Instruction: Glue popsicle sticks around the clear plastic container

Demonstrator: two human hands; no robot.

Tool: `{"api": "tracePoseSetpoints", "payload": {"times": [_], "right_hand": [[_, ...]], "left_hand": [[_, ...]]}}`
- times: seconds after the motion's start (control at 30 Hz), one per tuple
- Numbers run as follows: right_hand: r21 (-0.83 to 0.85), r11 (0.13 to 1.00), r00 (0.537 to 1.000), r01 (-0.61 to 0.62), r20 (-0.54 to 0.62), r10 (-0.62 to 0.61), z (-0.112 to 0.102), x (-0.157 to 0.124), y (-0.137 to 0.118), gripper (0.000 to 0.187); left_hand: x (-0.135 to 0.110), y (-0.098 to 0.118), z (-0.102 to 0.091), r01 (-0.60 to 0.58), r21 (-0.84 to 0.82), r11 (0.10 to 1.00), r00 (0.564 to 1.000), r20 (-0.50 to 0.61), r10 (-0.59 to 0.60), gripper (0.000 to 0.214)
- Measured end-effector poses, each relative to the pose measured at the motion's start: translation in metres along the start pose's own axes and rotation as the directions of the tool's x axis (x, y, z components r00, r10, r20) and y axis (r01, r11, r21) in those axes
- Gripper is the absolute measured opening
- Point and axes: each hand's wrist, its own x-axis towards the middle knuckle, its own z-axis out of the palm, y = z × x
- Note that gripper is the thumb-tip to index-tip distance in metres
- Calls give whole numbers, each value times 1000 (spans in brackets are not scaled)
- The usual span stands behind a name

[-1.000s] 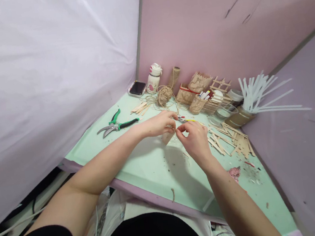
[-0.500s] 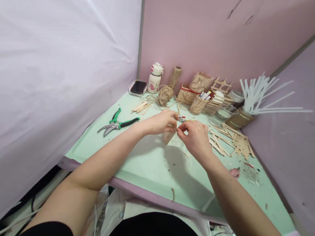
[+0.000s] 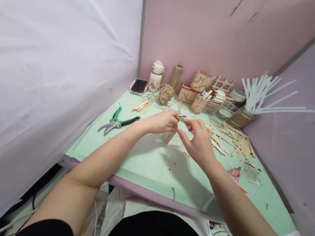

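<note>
My left hand [image 3: 164, 121] is over the middle of the table, fingers bent and closed together. Whatever they grip is hidden by the fingers. Just below them shows a flat tan wooden-looking piece [image 3: 168, 136]; whether the hand holds it I cannot tell. Close on its right is my right hand [image 3: 198, 139], its thumb and forefinger apart, tips near the left fingers. No object shows clearly between them. Behind both hands lies a small metal tool with red on it [image 3: 183, 118], partly covered.
Green-handled pruning shears [image 3: 117, 121] lie left. At the back stand a phone [image 3: 139, 86], a bottle [image 3: 156, 77], a twine ball [image 3: 166, 94] and a stick-covered pen cup [image 3: 199, 104]. Loose craft sticks [image 3: 221, 142] and a holder of white glue sticks [image 3: 239, 118] are on the right.
My right thumb and forefinger have parted from a pinch, and the right hand has turned slightly. My left hand has hardly moved. The view has shifted a little.
</note>
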Motion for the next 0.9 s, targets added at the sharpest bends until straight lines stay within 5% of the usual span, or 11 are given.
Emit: {"api": "tracePoseSetpoints", "payload": {"times": [0.27,0.5,0.9], "right_hand": [[-230,972,999,40,41,-31,31,-20,19,92],[-281,956,996,81,63,-65,49,-23,19,77],[-314,948,998,-59,17,68,53,-21,-1,48]], "left_hand": [[4,1,4,25,9,1000,999,-35,-24,11],[4,2,14,33,35,999,996,-79,-31,13],[9,3,11,8,84,996,1000,-20,-7,10]]}}
